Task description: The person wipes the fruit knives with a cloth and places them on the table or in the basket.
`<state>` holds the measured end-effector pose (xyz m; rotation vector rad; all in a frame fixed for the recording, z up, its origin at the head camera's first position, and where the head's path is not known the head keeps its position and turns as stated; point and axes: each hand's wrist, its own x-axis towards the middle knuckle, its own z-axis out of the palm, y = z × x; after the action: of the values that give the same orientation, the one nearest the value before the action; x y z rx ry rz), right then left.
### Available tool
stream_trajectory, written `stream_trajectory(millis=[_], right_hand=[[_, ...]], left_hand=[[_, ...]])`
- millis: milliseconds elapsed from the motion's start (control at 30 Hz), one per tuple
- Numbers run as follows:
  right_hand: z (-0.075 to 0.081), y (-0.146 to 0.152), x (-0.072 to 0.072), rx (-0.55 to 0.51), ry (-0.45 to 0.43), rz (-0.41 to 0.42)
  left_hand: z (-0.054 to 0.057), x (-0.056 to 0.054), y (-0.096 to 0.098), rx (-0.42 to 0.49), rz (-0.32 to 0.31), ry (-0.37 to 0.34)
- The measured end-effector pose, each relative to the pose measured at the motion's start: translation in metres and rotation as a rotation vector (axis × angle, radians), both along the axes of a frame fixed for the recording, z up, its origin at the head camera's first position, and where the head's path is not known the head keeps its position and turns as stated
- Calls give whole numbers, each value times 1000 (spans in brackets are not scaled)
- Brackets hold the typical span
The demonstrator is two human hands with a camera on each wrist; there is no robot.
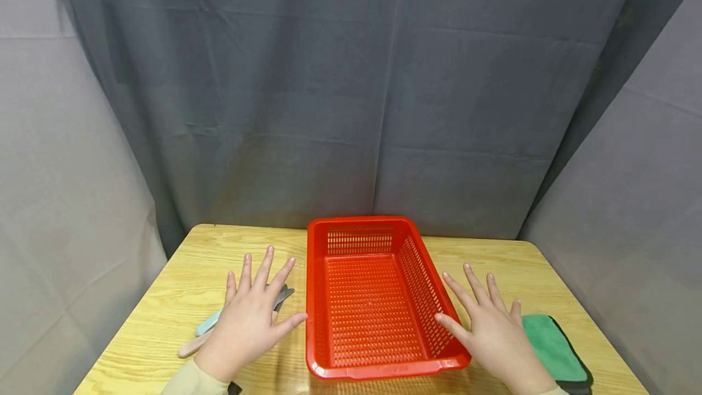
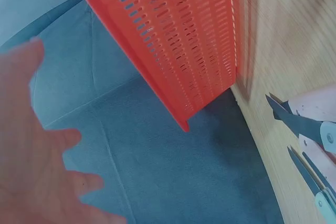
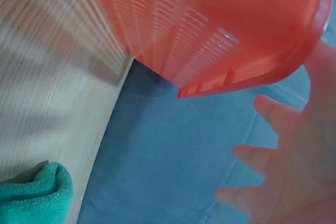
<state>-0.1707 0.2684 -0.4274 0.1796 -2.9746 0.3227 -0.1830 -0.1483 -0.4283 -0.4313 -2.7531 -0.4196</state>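
The red basket (image 1: 386, 373) stands upright on the table (image 1: 159, 309), between the two hands. Its long sides run away from the person, and its side and far walls are slotted.

Left hand (image 1: 247, 322): positioned to the left of the basket, back of the hand toward the head view. The fingers (image 1: 264, 270) are extended and fanned wide, with nothing in their hold. The thumb points toward the basket's left rim — near it in the head view, clear of it in the left wrist view.

Right hand (image 1: 496, 334): positioned to the right of the basket. Its fingers are likewise straight and widely separated, with nothing gripped. In the head view the thumb overlaps the basket's right side; whether it touches the rim cannot be told.

Knives: a light blue handle (image 1: 207, 323) and a pale pink handle (image 1: 193, 346) show on the table, partly hidden by the left hand; grey blades show beyond it. The left wrist view shows the blades near the basket.

Cloth: a green cloth (image 1: 554, 349) with a dark border lies on the table, just right of the right hand. A grey curtain (image 1: 307, 78) hangs behind the table.
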Motion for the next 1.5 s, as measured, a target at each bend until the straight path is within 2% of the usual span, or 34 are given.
stream_trajectory(millis=[67, 167, 267, 400, 567, 833, 1100, 1500], right_hand=[[0, 0, -1, 1, 44, 11], [0, 2, -2, -24, 166, 36], [0, 2, -4, -62, 265, 40], [-1, 4, -6, -83, 330, 22], [-2, 6, -7, -109, 440, 28], [-2, 8, -9, -125, 546, 22], [-3, 11, -8, -113, 567, 36], [7, 33, -10, -31, 453, 133]], left_hand=[[1, 0, 0, -1, 8, 6], [2, 0, -1, -2, 14, 48], [4, 0, -2, -4, 3, 146], [5, -2, -5, 5, -34, 288], [6, -5, -8, 20, -72, 372], [11, -7, -12, 16, -61, 360], [14, -6, -14, 19, -62, 353], [6, -5, -16, -11, -45, 308]])
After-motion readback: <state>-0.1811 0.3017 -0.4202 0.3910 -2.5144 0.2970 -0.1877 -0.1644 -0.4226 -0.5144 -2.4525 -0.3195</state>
